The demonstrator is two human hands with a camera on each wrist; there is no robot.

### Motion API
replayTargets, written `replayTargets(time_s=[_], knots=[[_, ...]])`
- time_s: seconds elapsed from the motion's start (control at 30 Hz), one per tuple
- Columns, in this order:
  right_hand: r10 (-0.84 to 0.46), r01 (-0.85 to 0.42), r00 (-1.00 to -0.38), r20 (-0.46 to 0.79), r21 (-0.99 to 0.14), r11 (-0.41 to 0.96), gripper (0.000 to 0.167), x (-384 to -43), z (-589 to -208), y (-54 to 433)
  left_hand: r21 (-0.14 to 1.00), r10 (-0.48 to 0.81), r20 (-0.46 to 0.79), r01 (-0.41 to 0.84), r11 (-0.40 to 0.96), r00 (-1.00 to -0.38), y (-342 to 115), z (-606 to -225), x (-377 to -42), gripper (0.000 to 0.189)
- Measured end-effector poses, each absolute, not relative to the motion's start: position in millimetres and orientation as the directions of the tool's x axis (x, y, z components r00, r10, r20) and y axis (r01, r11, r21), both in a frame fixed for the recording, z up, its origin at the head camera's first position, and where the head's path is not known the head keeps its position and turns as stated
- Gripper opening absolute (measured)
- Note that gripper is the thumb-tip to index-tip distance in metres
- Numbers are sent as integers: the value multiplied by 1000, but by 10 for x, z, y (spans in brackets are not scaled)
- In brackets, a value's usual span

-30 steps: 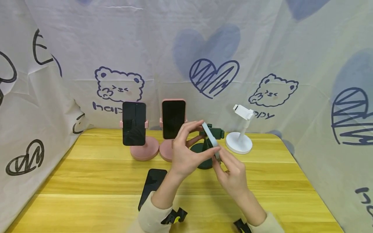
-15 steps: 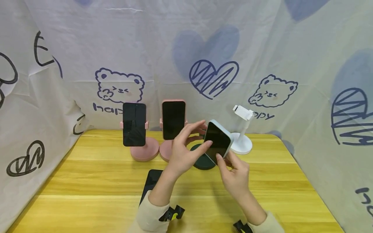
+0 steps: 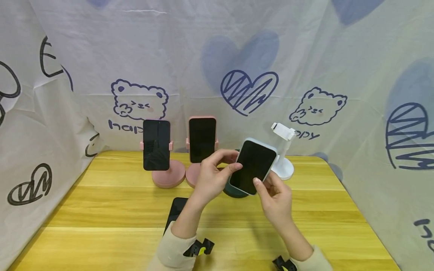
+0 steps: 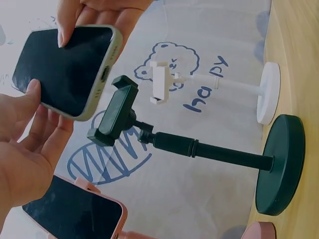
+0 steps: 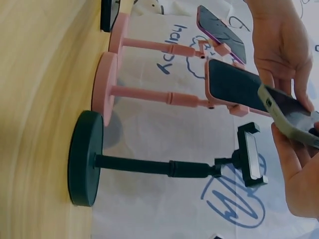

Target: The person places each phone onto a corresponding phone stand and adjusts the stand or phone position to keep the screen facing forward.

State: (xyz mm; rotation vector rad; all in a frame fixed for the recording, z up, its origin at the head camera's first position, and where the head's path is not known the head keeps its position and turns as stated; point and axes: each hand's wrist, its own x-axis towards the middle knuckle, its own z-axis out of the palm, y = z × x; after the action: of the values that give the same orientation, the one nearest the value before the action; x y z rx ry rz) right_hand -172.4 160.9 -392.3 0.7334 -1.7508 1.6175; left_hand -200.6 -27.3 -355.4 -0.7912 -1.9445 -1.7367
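Observation:
A smartphone in a pale case is held tilted in the air, black screen towards me in the head view. My left hand grips its left edge, thumb on the screen. My right hand pinches its lower right edge, thumb in front and fingers behind. Behind the phone stands a dark green phone stand, mostly hidden in the head view. Both wrist views show its clamp with no phone in it, apart from the held phone.
Two pink stands at the back left carry a dark phone and a pink-cased phone. A white stand stands at the back right. Another phone lies on the wooden table, partly behind my left forearm.
The held phone has turned from edge-on to show its screen to me. My right hand has shifted slightly right. Both hands keep hold of the phone.

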Motion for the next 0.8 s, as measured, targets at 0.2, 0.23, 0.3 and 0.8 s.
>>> replayTargets(time_s=[0.2, 0.23, 0.3, 0.8], knots=[[43, -669, -742, 669, -743, -2, 33, -1725, -3852, 1663, 715, 112, 683, 692, 105, -722, -228, -3555, -1982, 23], [49, -645, -764, 644, -764, -14, 34, -1725, -3841, 1671, 709, 111, 687, 696, 113, -718, -225, -3554, -1978, 24], [52, -595, -804, 593, -802, -48, 33, -1727, -3821, 1689, 704, 118, 688, 698, 131, -716, -220, -3555, -1974, 24], [67, -572, -820, 568, -818, -66, 23, -1759, -3840, 1742, 736, 182, 639, 663, 139, -748, -254, -3553, -2021, 33]])
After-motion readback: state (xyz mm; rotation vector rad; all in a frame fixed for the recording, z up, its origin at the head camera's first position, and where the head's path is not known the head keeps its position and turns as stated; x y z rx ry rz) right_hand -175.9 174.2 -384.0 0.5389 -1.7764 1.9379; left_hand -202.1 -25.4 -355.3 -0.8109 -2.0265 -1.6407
